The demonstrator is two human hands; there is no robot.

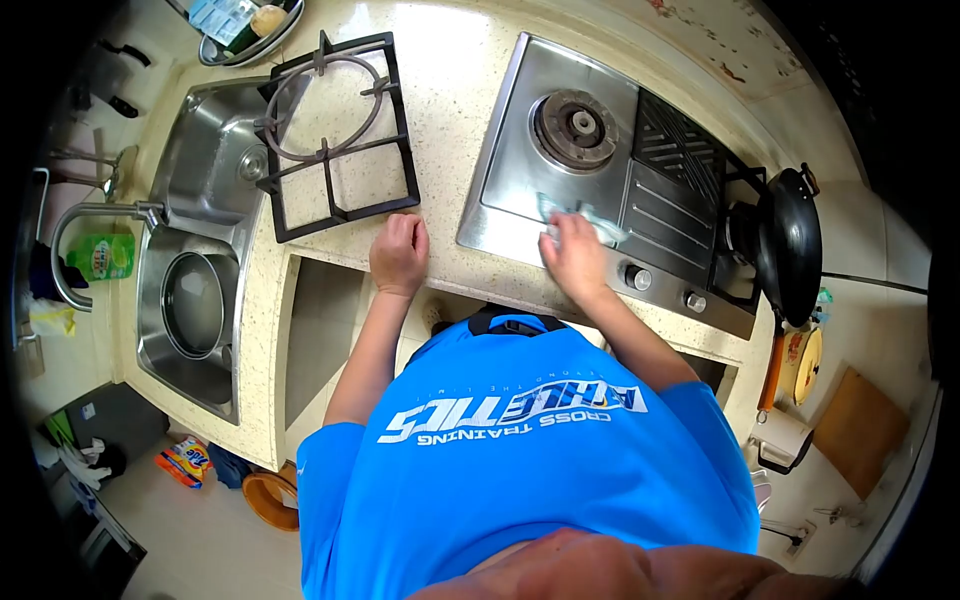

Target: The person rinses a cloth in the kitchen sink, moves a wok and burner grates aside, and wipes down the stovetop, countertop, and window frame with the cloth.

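The left hand [400, 255] is curled up in a fist. It rests at the front edge of the desk [445, 120], just beside the near right corner of a black pot rack [323, 153]. The rack lies flat on the desk, between the sink [215, 140] and the stove [505, 185]. The right hand [577, 262] has its fingers bent down on a pale blue-green cloth [607, 233], gripping it. The cloth is on the shiny stove top, close to the stove's front edge and near a round knob [638, 277]. Behind the cloth, toward the back edge of the desk, is a bare round burner [578, 130]. A big black wok [790, 245] stands tilted by the stove's right edge. In the near part of the sink sits a round pan [193, 305].
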